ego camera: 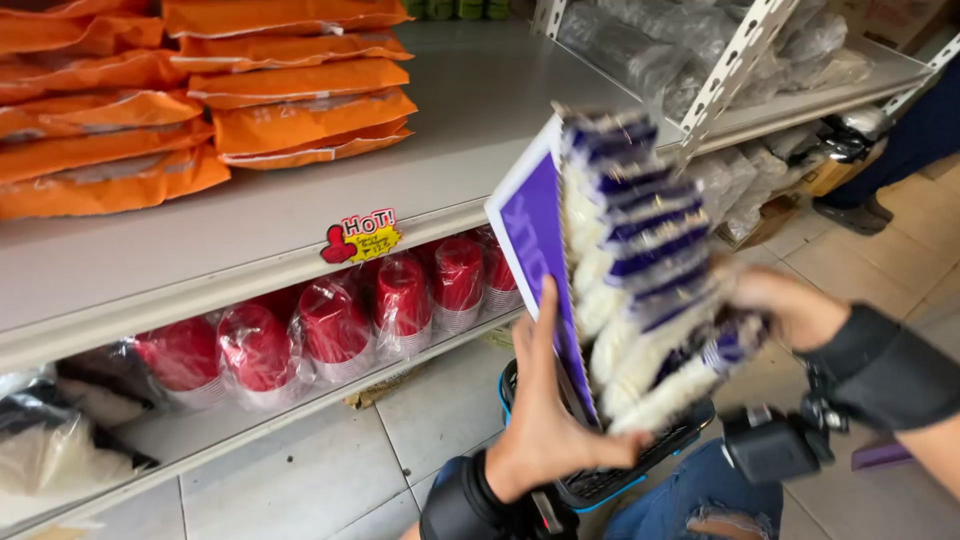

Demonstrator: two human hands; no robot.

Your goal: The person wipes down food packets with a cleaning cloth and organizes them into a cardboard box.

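Purple display card point(535, 245) hung with rows of small white-and-purple packets point(640, 270), held up at centre frame, in front of a grey shelf point(300, 215) and above a blue-rimmed shopping basket point(610, 480). Long axis running from lower right up to upper left, top end tilted toward the shelf, purple back turned left, packets fanning out to the right, blurred. Left hand point(550, 425) rising from below, wrist in a black strap, palm against the card's lower back, fingers straight and pointing up, thumb wrapped under the bottom edge: a loose, open-palmed support rather than a clench. Right hand point(780, 305) coming in from the right, also strapped in black at the wrist, blurred, fingers closed on the lowest packets at the card's bottom right. Stacked orange bags point(200, 90) lying on the shelf top at upper left. Red cups in clear wrap point(400, 300) lined up on the level beneath.
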